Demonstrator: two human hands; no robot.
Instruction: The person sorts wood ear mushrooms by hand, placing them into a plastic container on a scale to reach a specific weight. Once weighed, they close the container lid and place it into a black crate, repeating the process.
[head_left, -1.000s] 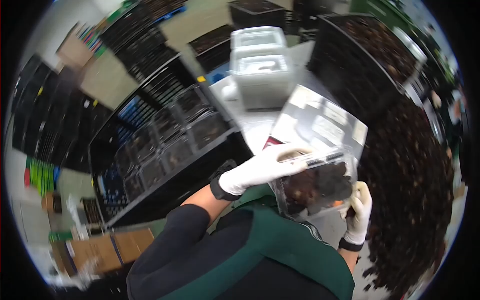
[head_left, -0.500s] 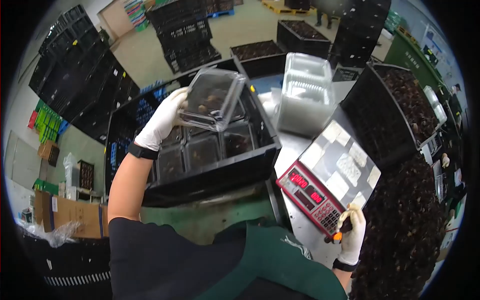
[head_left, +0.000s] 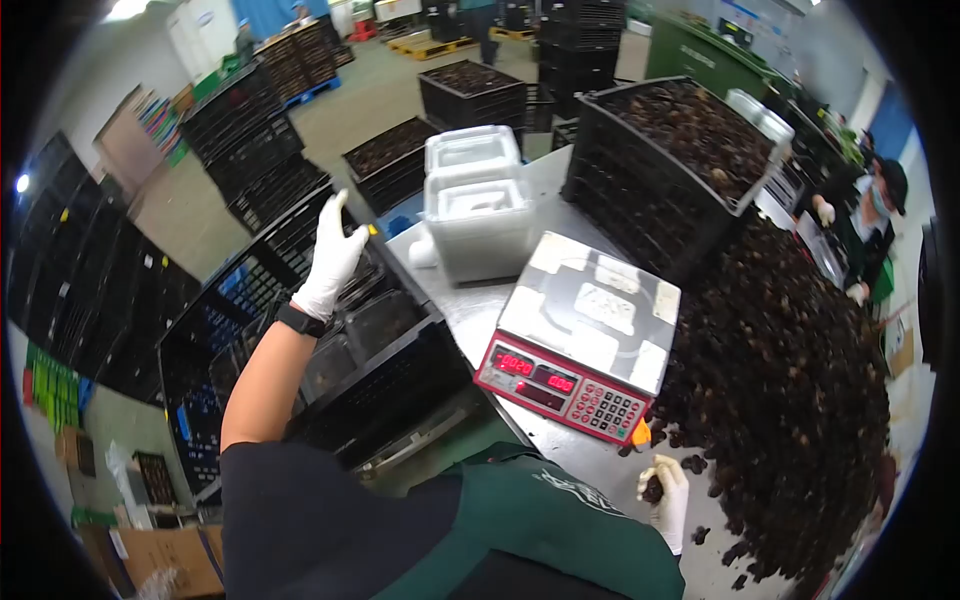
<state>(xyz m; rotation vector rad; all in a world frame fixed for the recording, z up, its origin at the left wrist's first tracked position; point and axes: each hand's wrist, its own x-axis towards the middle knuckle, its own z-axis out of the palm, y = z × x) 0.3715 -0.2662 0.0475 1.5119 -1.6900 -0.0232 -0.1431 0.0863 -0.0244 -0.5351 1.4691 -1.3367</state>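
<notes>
White glove first: the left hand (head_left: 333,258) hangs empty, fingers spread, over the black crate (head_left: 390,395), where filled clear boxes (head_left: 383,318) sit side by side. The right hand (head_left: 665,495) seems closed on a dark piece (head_left: 652,489), though it shows small, just beside the scale (head_left: 585,340) and the dark pile (head_left: 790,400). Between boxes, I'd judge; weighing another calls for an empty tub from the stack (head_left: 478,205).

Produce packing warehouse; stacked black crates (head_left: 250,140), weighing scale (head_left: 580,345) (red digits).
</notes>
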